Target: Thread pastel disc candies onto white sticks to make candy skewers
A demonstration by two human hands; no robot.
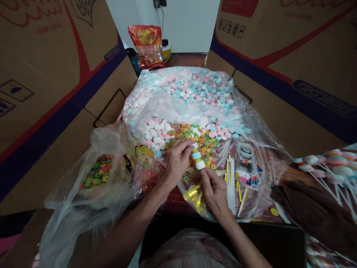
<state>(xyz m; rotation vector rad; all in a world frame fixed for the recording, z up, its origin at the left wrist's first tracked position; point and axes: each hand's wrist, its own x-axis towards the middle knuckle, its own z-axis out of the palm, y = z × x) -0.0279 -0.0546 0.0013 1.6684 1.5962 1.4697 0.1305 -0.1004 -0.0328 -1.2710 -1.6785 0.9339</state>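
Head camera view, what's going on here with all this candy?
A person is working over open plastic bags of sweets. The left hand pinches the top of a short stack of pastel sweets and the right hand pinches its bottom end. Loose ring sweets lie beneath, white sticks beside the right hand, and finished candy skewers at far right.

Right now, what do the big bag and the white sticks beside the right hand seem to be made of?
Big bag: thin clear plastic film, glossy; it wrinkles and shows the sweets through. White sticks: probably paper or plastic, matt, thin and straight; unclear which.
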